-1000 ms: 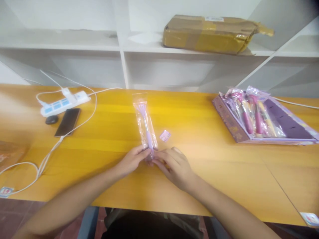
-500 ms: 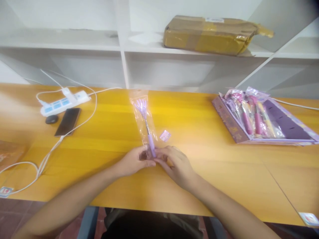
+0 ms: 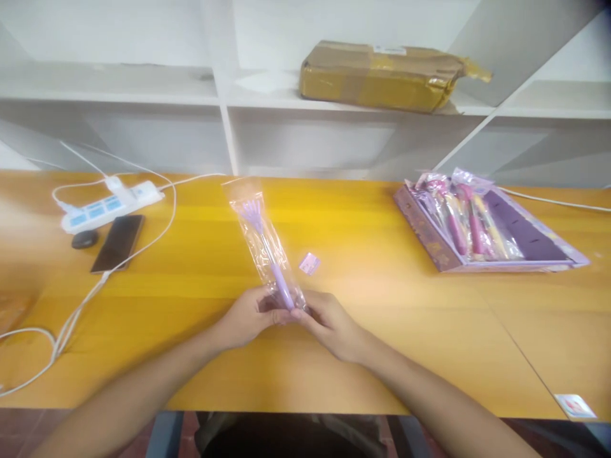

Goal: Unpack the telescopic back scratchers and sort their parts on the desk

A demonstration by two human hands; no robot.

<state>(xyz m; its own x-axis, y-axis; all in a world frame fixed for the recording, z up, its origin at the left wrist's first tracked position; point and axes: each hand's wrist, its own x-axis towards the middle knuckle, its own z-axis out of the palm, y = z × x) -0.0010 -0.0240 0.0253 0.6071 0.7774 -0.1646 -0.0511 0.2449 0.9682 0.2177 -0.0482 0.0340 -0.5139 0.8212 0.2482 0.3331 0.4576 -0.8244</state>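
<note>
Lilac claw-headed scratcher (image 3: 280,283) in clear plastic sleeve (image 3: 258,259): over yellow wooden table (image 3: 391,324), handle end gripped by left hand (image 3: 248,318) and right hand (image 3: 334,324). Beside: 1 small pink card (image 3: 309,263). Left: white plastic power strip (image 3: 112,205), black phone (image 3: 114,247). Right: purple rectangular box (image 3: 429,235). Table stretches between card and box; forearms (image 3: 181,356) cross front edge (image 3: 286,407).

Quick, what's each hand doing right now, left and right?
Left hand: closed, holding the lower end of the bagged purple stick.
Right hand: closed, holding that same lower end from the other side.
</note>
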